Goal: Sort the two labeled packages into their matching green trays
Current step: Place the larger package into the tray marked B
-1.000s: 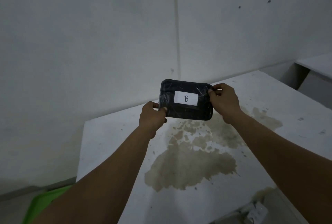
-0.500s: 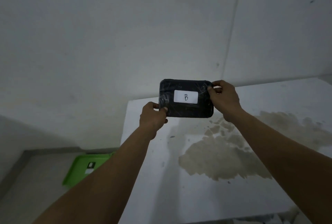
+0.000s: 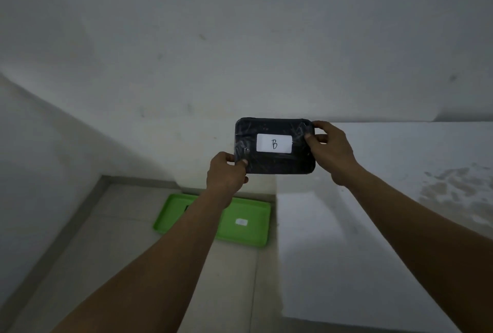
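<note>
The tray lies on the floor, left of the table.

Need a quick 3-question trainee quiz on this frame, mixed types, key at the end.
1. True or false: the black package is resting on the white table.
2. Which letter is on the package's white label? A) A  B) B  C) C
3. Fill in: the green tray lies on the ____, to the left of the table.

Key
1. False: the left hand and right hand hold it up in the air by its short ends.
2. B.
3. Floor. The left forearm crosses the tray; a small white tag lies in it, too blurred to read.
</note>
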